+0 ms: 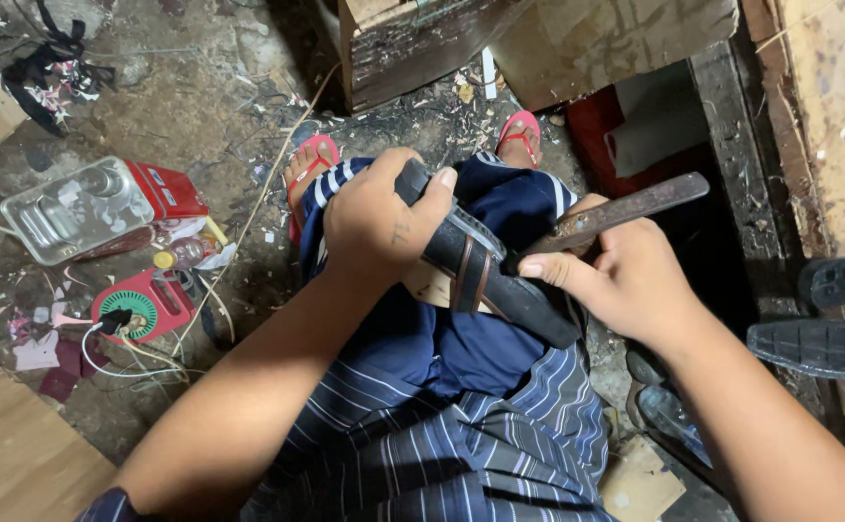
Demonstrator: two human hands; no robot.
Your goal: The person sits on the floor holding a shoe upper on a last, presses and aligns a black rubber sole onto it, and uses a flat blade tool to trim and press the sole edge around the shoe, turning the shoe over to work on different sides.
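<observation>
The left hand grips the toe end of a black sandal, fingers wrapped over its top edge. The sandal lies slanted across the person's lap, on a dark blue cloth, its brown straps facing up. The right hand is closed around a rusty metal tool, thumb pressed along it near the sandal; the tool's far end points up and to the right, and its near end meets the sandal by the straps. Two feet in red flip-flops rest on the littered floor. On the left lie a clear plastic box and a red round device. Black soles sit on the right.
</observation>
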